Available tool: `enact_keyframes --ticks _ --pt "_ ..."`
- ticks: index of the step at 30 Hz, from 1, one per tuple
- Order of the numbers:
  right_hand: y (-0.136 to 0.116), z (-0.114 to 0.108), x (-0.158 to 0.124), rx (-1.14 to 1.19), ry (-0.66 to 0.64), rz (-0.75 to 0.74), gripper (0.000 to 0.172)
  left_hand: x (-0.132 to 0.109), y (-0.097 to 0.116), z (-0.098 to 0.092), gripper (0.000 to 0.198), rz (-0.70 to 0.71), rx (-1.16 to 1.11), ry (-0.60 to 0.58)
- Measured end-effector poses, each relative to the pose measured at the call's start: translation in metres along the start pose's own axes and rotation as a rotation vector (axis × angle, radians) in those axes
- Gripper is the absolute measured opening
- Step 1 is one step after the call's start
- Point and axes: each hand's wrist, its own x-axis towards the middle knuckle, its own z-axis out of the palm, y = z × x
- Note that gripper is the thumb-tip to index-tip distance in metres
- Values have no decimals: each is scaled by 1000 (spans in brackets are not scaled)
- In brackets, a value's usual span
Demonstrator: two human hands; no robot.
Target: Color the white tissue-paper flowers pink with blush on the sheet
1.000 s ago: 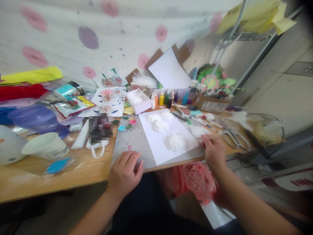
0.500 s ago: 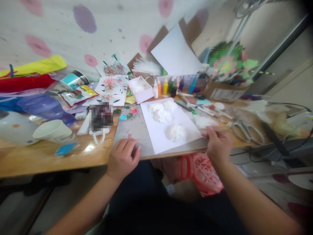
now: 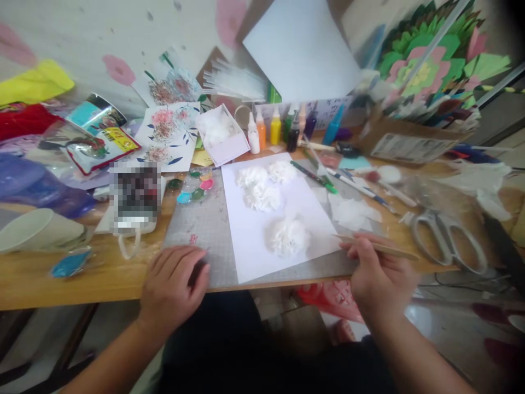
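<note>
One person works at a wooden table with two bare hands. The right hand grips one slim wooden stick between thumb and fingers; its thin tip points left, at the right-hand corner of one white sheet, though whether it touches the paper cannot be told. The left hand rests palm down at the front edge of one grey mat, fingers loosely curved, thumb apart and nothing visible in its grasp; the palm is hidden.

Four white fluffy mounds lie on the sheet: three bunched together toward the far end, one by itself nearer the person. The sheet lies on the mat.

One green pen lies at the sheet's far right side, and one pair of scissors with two grey handles is to the right of the right hand. Behind the sheet stand at least eight small bottles in different colours, with one open white box to their left. Farther left are one pale cup lying tilted and one blue packet.
</note>
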Motion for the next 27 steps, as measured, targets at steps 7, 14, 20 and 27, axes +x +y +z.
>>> enact_keyframes --ticks 7,14,20,27 --pt "3 6 2 21 63 -32 19 -2 0 3 24 18 32 47" --pt "-5 9 4 -84 72 0 23 -7 4 3 19 -18 26 119" --pt "-10 10 3 -303 109 -7 30 -9 4 6 13 -45 12 157" --pt "-6 11 4 -308 96 -38 36 -11 3 7 12 -29 -8 138"
